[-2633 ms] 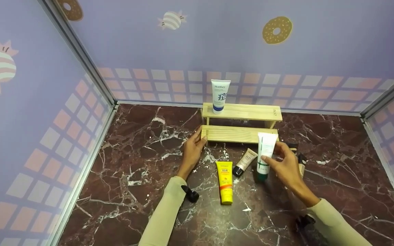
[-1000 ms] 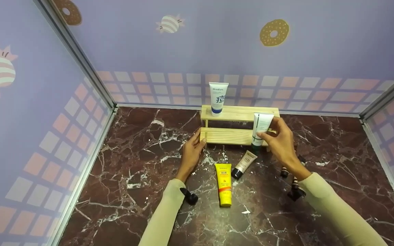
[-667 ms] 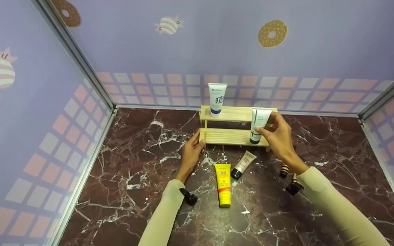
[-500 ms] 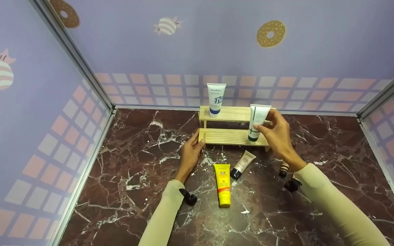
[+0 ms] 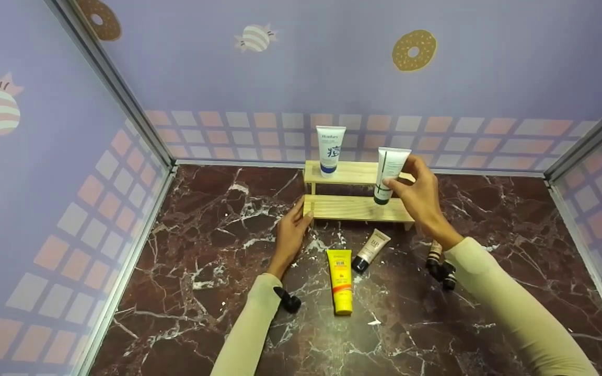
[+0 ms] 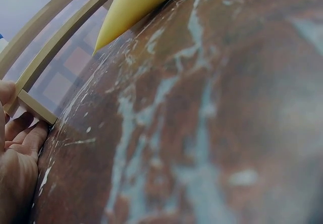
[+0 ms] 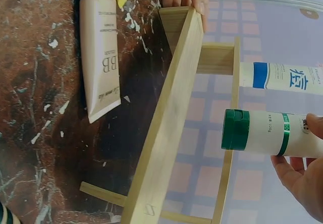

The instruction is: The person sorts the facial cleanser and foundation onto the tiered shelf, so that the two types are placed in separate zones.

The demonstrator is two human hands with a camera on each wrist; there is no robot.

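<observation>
My right hand [image 5: 420, 194] pinches a white squeeze tube [image 5: 391, 169] with a green cap between thumb and fingers. The tube is upright, cap down, over the two-tier wooden stand [image 5: 353, 208]; in the right wrist view its green cap [image 7: 235, 129] shows apart from the lower board. At the stand's left end my left hand [image 5: 291, 237] grips the lower step, thumb on the board and fingers at its side. In the left wrist view those fingers [image 6: 31, 135] lie by the stand's leg. A white tube with a blue band [image 5: 331, 151] stands cap down on the upper tier's left.
On the dark marbled table [image 5: 217, 324] lie a yellow tube [image 5: 340, 282] and a beige BB cream tube [image 5: 372, 250] in front of the stand. Small dark-capped containers [image 5: 435, 253] lie by the right forearm, partly hidden. Patterned panels [image 5: 290, 68] enclose the back and sides.
My right hand has carried the green-capped tube up and back, from in front of the stand to over its tiers. My left hand has stayed at the stand's left end.
</observation>
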